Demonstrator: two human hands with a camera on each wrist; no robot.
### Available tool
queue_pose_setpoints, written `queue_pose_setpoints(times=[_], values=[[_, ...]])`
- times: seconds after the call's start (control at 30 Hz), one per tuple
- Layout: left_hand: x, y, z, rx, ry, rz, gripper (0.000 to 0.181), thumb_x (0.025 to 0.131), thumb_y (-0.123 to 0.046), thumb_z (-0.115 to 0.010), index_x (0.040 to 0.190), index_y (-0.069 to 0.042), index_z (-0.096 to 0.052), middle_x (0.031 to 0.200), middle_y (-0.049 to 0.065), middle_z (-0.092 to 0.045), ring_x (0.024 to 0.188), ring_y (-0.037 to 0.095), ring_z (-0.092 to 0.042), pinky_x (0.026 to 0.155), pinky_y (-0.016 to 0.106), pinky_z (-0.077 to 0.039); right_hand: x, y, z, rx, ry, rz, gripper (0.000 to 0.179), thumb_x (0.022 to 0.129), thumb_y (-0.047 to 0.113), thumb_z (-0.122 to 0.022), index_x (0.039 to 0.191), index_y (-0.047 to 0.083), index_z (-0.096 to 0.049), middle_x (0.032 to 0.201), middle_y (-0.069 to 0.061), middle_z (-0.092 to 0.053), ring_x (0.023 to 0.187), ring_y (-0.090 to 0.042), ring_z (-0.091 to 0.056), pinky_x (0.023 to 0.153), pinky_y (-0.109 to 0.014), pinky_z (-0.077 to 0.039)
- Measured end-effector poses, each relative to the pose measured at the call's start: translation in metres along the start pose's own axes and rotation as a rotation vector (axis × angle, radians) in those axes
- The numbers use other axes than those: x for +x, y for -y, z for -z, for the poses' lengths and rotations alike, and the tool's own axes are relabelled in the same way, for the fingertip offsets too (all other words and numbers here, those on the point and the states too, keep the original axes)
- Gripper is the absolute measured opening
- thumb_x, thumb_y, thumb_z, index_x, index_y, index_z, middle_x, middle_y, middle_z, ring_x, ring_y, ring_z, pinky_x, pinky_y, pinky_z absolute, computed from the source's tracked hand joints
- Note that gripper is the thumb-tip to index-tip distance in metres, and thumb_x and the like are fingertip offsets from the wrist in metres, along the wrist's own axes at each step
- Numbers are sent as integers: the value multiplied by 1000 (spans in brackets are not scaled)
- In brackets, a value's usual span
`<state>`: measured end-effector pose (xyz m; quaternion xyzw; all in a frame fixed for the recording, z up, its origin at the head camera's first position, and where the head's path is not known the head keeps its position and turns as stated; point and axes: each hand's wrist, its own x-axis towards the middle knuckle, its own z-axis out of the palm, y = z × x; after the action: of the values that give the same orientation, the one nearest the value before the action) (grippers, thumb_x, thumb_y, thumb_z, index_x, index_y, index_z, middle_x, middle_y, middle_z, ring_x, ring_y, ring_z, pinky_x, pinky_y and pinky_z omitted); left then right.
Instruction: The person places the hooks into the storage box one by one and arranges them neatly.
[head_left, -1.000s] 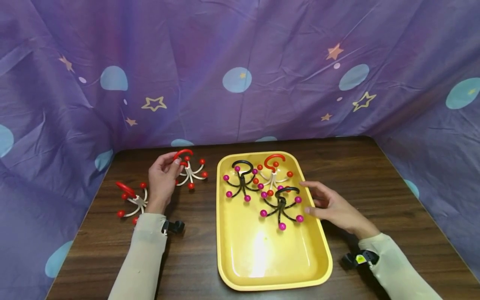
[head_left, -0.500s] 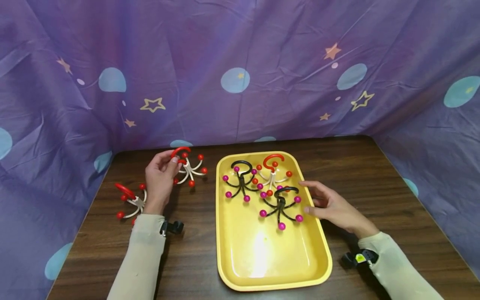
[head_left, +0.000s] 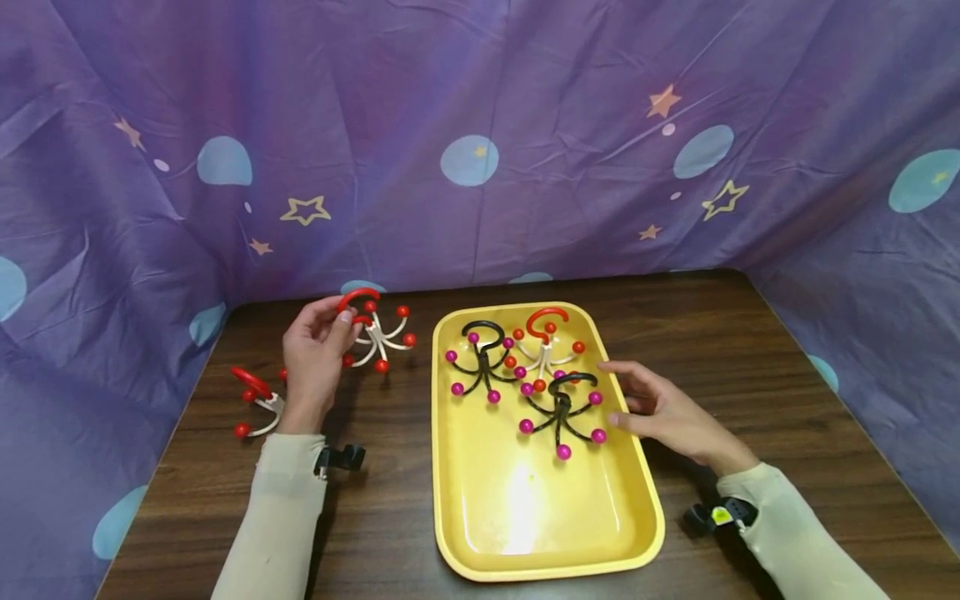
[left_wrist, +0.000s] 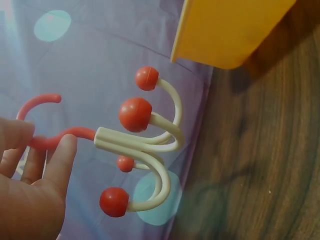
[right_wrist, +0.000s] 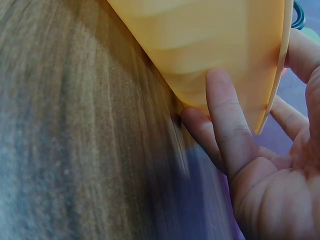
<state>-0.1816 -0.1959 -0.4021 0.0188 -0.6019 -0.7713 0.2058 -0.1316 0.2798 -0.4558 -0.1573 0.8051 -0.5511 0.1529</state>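
My left hand (head_left: 315, 358) pinches the red curved top of a white multi-prong hanging hook (head_left: 377, 333) between thumb and fingers. Its white prongs (left_wrist: 170, 135), tipped with red balls, point away from the hand in the left wrist view. On the right, my right hand (head_left: 667, 417) holds the side rim of a yellow tray (head_left: 487, 508). In the right wrist view, some fingers (right_wrist: 225, 105) lie along the tray's outer wall (right_wrist: 200, 40) while others reach over the rim. Inside the tray lie two black hooks (head_left: 484, 360) with magenta balls and a white-and-red hook (head_left: 547, 354).
Another white hook with a red top (head_left: 258, 392) lies on the wooden table (head_left: 390, 517) left of my left forearm, partly hidden by the hand. A purple curtain (head_left: 405, 125) with stars hangs behind the table and at both sides.
My left hand has shifted slightly left and up in the head view, keeping hold of the hook's red top. My right hand and the tray stay where they were.
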Motion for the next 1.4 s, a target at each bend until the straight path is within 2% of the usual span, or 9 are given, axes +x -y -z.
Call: queue_pose_setpoints(times=[0.13,0.37,0.8,1.03,1.2,1.4], values=[[-3,-5,-2,-34,14,4,24,98,11,-65,110,-9,-72,94,1,-74,90,12,-73,83,23,-64,0,0,0,-4,-1,0,74,95,9,-77,159,9,-40,153,-30,-50,123,-41,-66,86,-36,-64],[-11,-16,-7,-39,42,-4,26,99,10,-64,110,-12,-72,96,2,-73,91,12,-72,82,24,-64,1,0,0,0,2,-12,73,96,10,-78,158,11,-40,151,-31,-53,122,-42,-67,85,-37,-64],[-30,-32,-18,19,107,-9,20,101,3,-66,116,-9,-72,96,-1,-74,87,8,-75,79,25,-65,1,-2,1,4,4,-12,72,96,11,-78,158,13,-41,149,-30,-54,122,-41,-68,85,-37,-64],[-43,-42,-26,0,181,-39,20,101,4,-66,117,-5,-71,97,4,-75,89,12,-76,81,29,-65,0,-2,1,3,1,-4,72,96,10,-77,158,12,-41,150,-30,-54,121,-36,-68,85,-36,-64],[-51,-45,-33,-20,224,-48,24,100,9,-64,115,-8,-71,96,3,-77,88,12,-77,81,31,-66,1,-2,1,11,2,-1,72,97,10,-77,159,12,-41,150,-30,-54,119,-34,-69,85,-37,-64],[-62,-46,-42,-33,270,-53,25,99,12,-63,117,-4,-70,99,3,-76,92,13,-75,82,32,-66,1,-4,1,0,-3,-8,72,96,12,-78,158,13,-42,152,-29,-53,122,-39,-67,86,-36,-64]])
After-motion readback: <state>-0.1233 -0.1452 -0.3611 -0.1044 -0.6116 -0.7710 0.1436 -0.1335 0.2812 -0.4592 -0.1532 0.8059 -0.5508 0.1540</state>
